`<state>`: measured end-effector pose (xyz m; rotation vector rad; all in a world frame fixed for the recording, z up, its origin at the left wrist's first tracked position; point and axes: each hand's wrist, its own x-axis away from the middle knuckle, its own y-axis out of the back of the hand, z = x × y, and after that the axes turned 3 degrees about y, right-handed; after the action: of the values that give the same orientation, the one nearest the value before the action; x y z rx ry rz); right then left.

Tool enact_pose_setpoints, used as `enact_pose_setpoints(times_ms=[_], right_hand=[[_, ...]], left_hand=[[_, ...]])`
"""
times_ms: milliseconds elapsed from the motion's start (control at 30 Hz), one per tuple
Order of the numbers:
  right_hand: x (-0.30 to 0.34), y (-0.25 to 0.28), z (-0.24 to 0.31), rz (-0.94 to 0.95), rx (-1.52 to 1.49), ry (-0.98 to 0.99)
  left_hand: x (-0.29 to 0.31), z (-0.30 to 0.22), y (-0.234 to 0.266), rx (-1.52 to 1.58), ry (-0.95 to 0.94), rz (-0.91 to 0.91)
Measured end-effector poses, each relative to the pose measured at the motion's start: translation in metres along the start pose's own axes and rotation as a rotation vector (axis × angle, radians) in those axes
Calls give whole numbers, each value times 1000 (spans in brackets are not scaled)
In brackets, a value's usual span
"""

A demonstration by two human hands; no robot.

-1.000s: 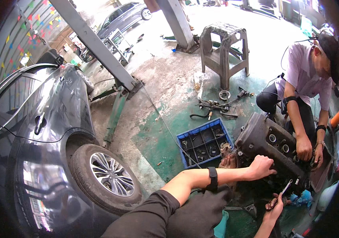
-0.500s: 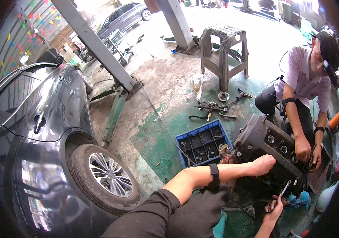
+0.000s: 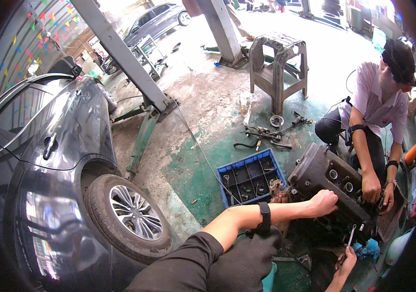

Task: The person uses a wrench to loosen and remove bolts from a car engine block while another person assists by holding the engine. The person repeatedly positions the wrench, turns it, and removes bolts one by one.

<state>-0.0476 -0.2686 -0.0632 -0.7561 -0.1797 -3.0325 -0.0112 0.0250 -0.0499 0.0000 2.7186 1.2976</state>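
Observation:
A dark, greasy engine (image 3: 315,170) sits on the floor at the lower right, with round openings along its top cover. My left hand (image 3: 323,203) is closed against the near side of that cover; its fingertips are hidden, so what they grip, if anything, does not show. Below the engine, my right hand (image 3: 347,263) is wrapped around a silver wrench (image 3: 352,235), whose head points up beside the engine's lower edge. A small bright metal piece (image 3: 361,227) stands just right of the wrench head. Blue crumpled material (image 3: 367,248) lies near my right hand.
Across the engine a co-worker (image 3: 376,107) crouches, both hands at its far right end. A blue divided crate (image 3: 251,177) with small parts stands left of it. Beyond lie loose metal parts (image 3: 266,136) and a worn stool (image 3: 278,68). A dark car (image 3: 57,194) fills the left.
My right hand has shifted slightly right and down, and the wrench stands more upright. The co-worker's head is bent lower. My left hand stays in place on the engine.

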Motion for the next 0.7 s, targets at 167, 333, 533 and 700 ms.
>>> enact_pose_setpoints(times_ms=[167, 333, 533, 700], right_hand=[[13, -54, 7, 88, -194, -185], [11, -117, 40, 67, -805, -273], [25, -101, 60, 345, -978, -262], [47, -28, 42, 293, -201, -27]], left_hand=[[-5, 7, -23, 14, -52, -46], [-7, 7, -19, 47, -63, -42], [-4, -8, 20, -122, -139, 159], [-11, -3, 20, -246, -469, 280]])
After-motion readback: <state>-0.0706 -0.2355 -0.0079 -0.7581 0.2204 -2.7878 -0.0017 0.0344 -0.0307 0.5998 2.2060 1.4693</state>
